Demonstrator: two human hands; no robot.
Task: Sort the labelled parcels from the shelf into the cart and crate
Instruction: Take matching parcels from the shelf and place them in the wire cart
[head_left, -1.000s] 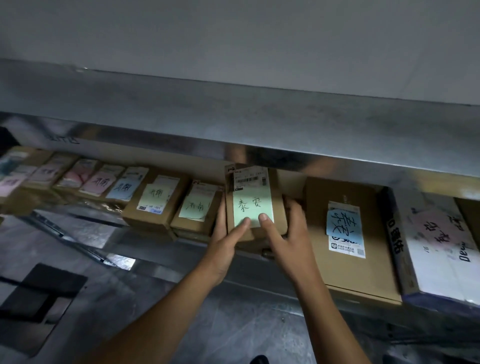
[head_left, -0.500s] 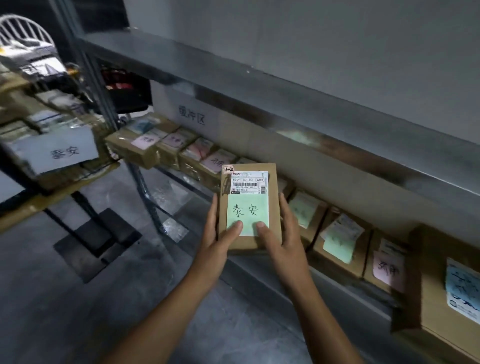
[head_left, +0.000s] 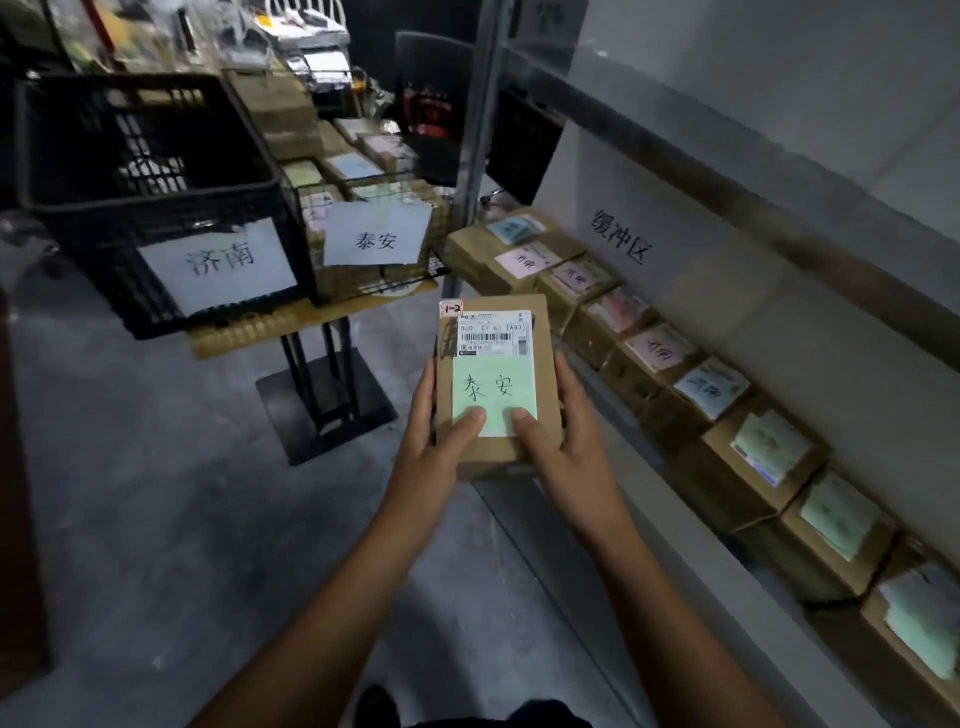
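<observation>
While the left hand (head_left: 427, 448) and right hand (head_left: 569, 446) grip one parcel (head_left: 493, 358), the cart (head_left: 307, 223) looks part-filled; many shelf parcels (head_left: 660, 353) remain.

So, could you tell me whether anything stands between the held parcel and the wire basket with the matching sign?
Nothing visible does. The parcel, gripped by the left hand and right hand, has only open air ahead up to the wire basket; the black crate stands to its left.
</observation>
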